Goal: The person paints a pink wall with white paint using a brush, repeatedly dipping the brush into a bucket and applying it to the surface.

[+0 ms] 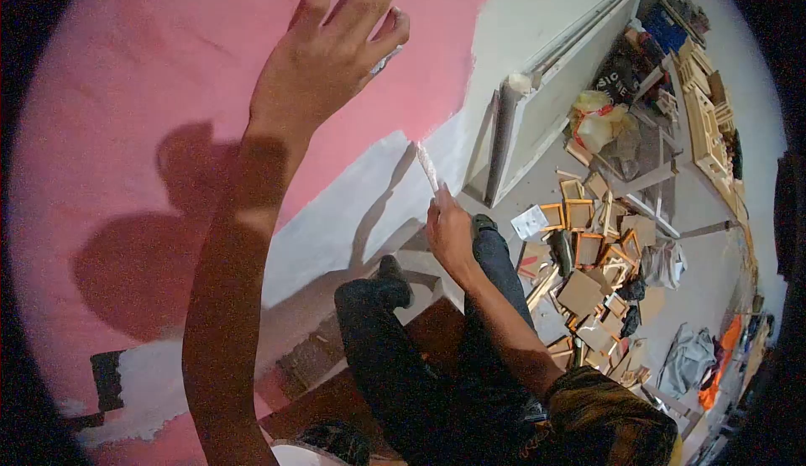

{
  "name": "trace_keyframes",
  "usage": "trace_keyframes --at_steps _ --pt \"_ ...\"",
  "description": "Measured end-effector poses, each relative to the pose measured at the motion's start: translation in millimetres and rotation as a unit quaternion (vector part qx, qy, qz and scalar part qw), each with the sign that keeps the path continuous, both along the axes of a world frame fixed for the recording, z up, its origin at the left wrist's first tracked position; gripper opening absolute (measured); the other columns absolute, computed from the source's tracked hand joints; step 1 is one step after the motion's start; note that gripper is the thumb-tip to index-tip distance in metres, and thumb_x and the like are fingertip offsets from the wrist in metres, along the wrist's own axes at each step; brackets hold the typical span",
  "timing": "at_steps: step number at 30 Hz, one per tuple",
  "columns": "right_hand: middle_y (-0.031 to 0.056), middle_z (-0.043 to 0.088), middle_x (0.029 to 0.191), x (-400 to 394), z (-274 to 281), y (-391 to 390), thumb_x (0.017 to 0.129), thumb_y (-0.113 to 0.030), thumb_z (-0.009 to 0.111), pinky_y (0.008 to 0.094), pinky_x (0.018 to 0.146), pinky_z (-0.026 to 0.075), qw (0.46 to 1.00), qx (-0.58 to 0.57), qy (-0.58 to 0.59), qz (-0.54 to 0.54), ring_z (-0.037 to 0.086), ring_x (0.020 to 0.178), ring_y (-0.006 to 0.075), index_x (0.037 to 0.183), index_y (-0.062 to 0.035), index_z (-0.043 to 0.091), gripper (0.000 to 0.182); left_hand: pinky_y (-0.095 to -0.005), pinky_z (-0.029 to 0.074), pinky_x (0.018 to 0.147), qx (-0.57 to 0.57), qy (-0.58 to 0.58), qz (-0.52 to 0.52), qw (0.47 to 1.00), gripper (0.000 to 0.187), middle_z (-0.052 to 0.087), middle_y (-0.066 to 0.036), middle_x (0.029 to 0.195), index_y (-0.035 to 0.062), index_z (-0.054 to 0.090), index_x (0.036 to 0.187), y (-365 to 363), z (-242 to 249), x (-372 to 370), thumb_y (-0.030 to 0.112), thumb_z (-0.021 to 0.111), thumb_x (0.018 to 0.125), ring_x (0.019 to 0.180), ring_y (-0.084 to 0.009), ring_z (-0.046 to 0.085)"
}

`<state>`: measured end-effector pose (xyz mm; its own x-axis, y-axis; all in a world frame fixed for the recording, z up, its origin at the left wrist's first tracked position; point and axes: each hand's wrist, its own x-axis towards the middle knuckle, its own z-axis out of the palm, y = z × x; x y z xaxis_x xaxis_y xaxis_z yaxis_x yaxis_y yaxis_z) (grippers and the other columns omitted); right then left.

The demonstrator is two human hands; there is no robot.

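Note:
My left hand is raised against the pink wall, its fingers spread and slightly bent. A bit of whitish-grey shows under its thumb side. Lower down, my right hand is closed round the handle end of a narrow, white-smeared tool. I cannot tell whether this is a brush or a scraper. The tool's tip points up at the wall, near where the pink meets a whitish patch. Shadows of my head and arms fall across the wall.
My bent legs are below me. To the right, a heap of small wooden frames and boards covers the floor. Behind it, a large panel leans by the wall, near plastic bags and a wooden rack. Cloths lie at far right.

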<state>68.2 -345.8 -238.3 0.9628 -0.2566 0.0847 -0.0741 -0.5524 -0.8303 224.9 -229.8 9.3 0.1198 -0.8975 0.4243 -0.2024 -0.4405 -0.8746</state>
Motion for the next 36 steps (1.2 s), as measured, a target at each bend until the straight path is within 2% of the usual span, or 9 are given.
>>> trace_keyframes --at_steps 6,9,23,24,27,30,33,34,36 --pt "0.0248 0.057 0.070 19 -27 33 0.090 -0.001 0.050 0.0454 0.057 0.045 0.990 0.021 -0.132 -0.035 0.060 0.063 0.0403 0.130 0.0073 0.043 0.041 -0.0507 0.026 0.104 0.007 0.018 0.024 1.000 0.028 0.048 -0.007 0.141 0.0197 0.057 0.107 0 0 -4 0.040 0.056 0.088 0.132 -0.0269 0.040" --pt "0.0258 0.056 0.069 11 -23 35 0.092 -0.004 0.049 0.0427 0.057 0.045 0.992 0.053 -0.116 -0.024 0.059 0.062 0.0380 0.133 0.0070 0.042 0.043 -0.0464 0.024 0.107 -0.014 0.057 0.079 0.995 0.033 0.033 0.006 0.152 0.0286 0.053 0.116 -6 -1 -8 0.043 0.059 0.087 0.139 -0.0188 0.032" --pt "0.0246 0.055 0.072 10 -11 43 0.093 -0.011 0.051 0.0378 0.060 0.047 0.979 0.146 -0.126 -0.070 0.056 0.060 0.0288 0.131 0.0060 0.047 0.042 -0.0483 0.023 0.106 -0.010 0.060 0.062 0.996 0.035 0.032 0.005 0.153 0.0291 0.055 0.118 -4 1 -8 0.044 0.059 0.086 0.139 -0.0197 0.030" --pt "0.0290 0.060 0.084 1 -6 47 0.093 -0.011 0.051 0.0366 0.066 0.049 0.979 0.179 -0.082 -0.044 0.062 0.070 0.0250 0.131 0.0072 0.047 0.042 -0.0484 0.023 0.106 -0.013 0.063 0.060 0.996 0.035 0.032 0.005 0.153 0.0289 0.055 0.117 -4 0 -7 0.044 0.059 0.087 0.139 -0.0200 0.030" --pt "0.0297 0.061 0.091 -18 8 45 0.094 -0.011 0.051 0.0357 0.068 0.048 0.981 0.192 0.000 0.023 0.061 0.075 0.0198 0.131 0.0087 0.047 0.042 -0.0486 0.023 0.105 -0.023 0.075 0.049 0.996 0.036 0.031 0.005 0.153 0.0287 0.053 0.119 -3 -2 -4 0.042 0.059 0.085 0.140 -0.0205 0.030" --pt "0.0249 0.062 0.088 -25 -14 43 0.095 -0.013 0.052 0.0340 0.065 0.047 0.984 0.174 -0.049 -0.006 0.056 0.072 0.0172 0.131 0.0092 0.047 0.043 -0.0523 0.026 0.103 0.008 0.051 0.033 0.998 0.033 0.046 -0.007 0.143 0.0199 0.056 0.109 -2 3 -9 0.043 0.058 0.085 0.133 -0.0276 0.039" --pt "0.0172 0.060 0.078 -14 -25 29 0.095 -0.014 0.052 0.0325 0.060 0.045 0.984 0.145 -0.082 -0.069 0.049 0.067 0.0148 0.130 0.0091 0.048 0.042 -0.0525 0.026 0.102 0.003 0.038 0.032 0.999 0.036 0.045 -0.008 0.144 0.0190 0.055 0.110 -2 3 -9 0.044 0.058 0.084 0.134 -0.0281 0.038" --pt "0.0112 0.054 0.068 -11 -2 22 0.096 -0.016 0.051 0.0298 0.056 0.042 0.981 0.171 -0.020 -0.088 0.048 0.063 0.0113 0.130 0.0084 0.049 0.042 -0.0523 0.027 0.102 0.001 0.043 0.024 0.999 0.037 0.045 -0.008 0.144 0.0187 0.055 0.110 -1 1 -7 0.044 0.059 0.083 0.134 -0.0284 0.037" --pt "0.0157 0.054 0.066 0 7 17 0.095 -0.015 0.049 0.0340 0.055 0.043 0.975 0.188 -0.031 -0.116 0.052 0.058 0.0187 0.131 0.0050 0.049 0.041 -0.0520 0.027 0.101 -0.006 0.050 0.008 0.999 0.039 0.044 -0.008 0.144 0.0180 0.055 0.110 -1 1 -4 0.044 0.060 0.082 0.134 -0.0290 0.037"
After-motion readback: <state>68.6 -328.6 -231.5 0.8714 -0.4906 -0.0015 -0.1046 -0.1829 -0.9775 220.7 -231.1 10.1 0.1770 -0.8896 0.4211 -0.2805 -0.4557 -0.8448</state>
